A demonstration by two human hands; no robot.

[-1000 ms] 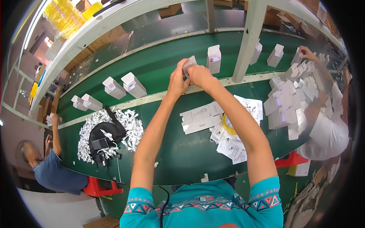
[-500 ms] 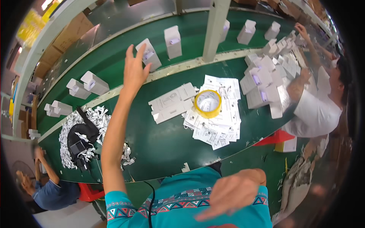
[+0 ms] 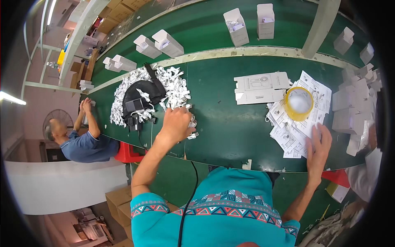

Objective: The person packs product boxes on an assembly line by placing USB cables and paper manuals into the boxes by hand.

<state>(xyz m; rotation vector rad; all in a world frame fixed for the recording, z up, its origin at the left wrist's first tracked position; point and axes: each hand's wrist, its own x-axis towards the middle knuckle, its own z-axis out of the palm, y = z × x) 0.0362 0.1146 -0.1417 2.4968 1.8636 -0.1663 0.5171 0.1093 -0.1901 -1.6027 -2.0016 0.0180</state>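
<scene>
My left hand (image 3: 177,126) is at the near right edge of a heap of white coiled cables (image 3: 174,87). Its fingers curl down onto a few white cables (image 3: 193,124), the fingertips partly hidden. My right hand (image 3: 318,146) rests its spread fingers on the near right edge of a loose stack of printed leaflets (image 3: 323,96), gripping none that I can see. On the leaflets lies a roll of yellow tape (image 3: 305,114). Beside it is a flat, unfolded white carton (image 3: 257,96). A black cloth item (image 3: 133,92) with a black adapter (image 3: 135,105) sits on the cables.
Open white boxes (image 3: 236,31) stand along the green belt (image 3: 205,33) behind a pale rail (image 3: 247,51). A post (image 3: 323,26) rises from the rail. More white boxes (image 3: 347,107) are stacked at the right. Another person (image 3: 88,142) sits at the far left.
My view has swung left. My left hand has come down from a white box on the belt to the cables. My right hand has moved from before my chest onto the leaflets.
</scene>
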